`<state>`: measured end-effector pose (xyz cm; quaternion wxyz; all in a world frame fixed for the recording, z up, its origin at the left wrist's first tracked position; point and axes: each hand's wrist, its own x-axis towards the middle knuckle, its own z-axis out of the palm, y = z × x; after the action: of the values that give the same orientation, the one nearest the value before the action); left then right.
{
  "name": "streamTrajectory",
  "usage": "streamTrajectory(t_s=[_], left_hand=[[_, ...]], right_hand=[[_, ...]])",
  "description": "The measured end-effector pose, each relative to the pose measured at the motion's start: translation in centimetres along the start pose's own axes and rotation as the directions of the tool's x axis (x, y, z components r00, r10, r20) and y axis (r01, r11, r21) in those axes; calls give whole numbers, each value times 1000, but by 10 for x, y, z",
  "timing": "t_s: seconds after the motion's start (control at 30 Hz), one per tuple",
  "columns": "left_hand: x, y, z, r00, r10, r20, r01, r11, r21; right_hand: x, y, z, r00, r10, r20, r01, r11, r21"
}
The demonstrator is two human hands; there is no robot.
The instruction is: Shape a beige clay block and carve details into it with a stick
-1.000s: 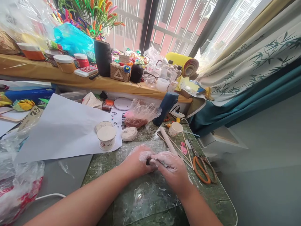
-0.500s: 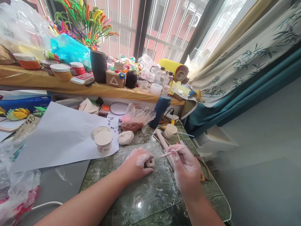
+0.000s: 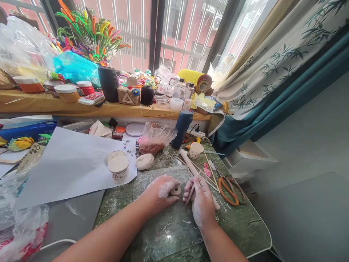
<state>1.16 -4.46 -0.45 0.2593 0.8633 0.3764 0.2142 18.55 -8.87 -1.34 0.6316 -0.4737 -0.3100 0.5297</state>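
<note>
My left hand (image 3: 163,189), dusted with white, is closed around a small pale lump of clay (image 3: 176,190) that has a round hole in its face. Just to the right, my right hand (image 3: 201,200) pinches a thin pale pointed stick (image 3: 190,195), its lower tip pointing down near the clay without visibly touching it. Both hands are over a clear sheet (image 3: 169,229) smeared with white powder. A rolling pin (image 3: 188,162) lies partly behind my right hand. Beyond the sheet sits a larger lump of white clay (image 3: 145,161).
Scissors with orange handles (image 3: 228,191) and thin sticks (image 3: 212,171) lie at right. Paper cups (image 3: 119,170) stand on white paper (image 3: 73,160) at left, another cup (image 3: 196,149) at back right. A dark blue bottle (image 3: 182,129) stands beside a bag of reddish clay (image 3: 155,140).
My right hand has moved left and down, closer to my left hand, and the stick has turned from nearly level to steep. The scissors are now uncovered. My left hand keeps its grip.
</note>
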Motion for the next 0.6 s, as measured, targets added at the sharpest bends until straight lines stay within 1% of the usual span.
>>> streamTrajectory(t_s=[0.1, 0.23, 0.4, 0.47, 0.5, 0.53, 0.6], left_hand=[[0, 1, 0, 1000, 31, 2, -31, 999, -20], [0, 2, -1, 999, 35, -10, -36, 997, -71], [1, -1, 5, 998, -40, -43, 36, 994, -102], [2, -5, 5, 990, -102, -101, 93, 992, -88], [3, -7, 4, 978, -143, -151, 131, 988, -86], [4, -9, 2, 957, -193, -216, 175, 980, -99], [5, -12, -6, 887, -302, -349, 251, 950, -184]], right_hand=[[5, 2, -3, 999, 41, -12, -40, 999, 32], [6, 1, -5, 998, 66, 4, -66, 998, 10], [7, 1, -4, 996, 87, 15, -86, 996, -24], [7, 2, -3, 996, 84, 12, -84, 996, -24], [7, 2, -3, 996, 87, 13, -87, 996, -21], [8, 2, -2, 996, 92, 13, -92, 996, -16], [8, 1, -1, 994, 108, 14, -108, 994, -10]])
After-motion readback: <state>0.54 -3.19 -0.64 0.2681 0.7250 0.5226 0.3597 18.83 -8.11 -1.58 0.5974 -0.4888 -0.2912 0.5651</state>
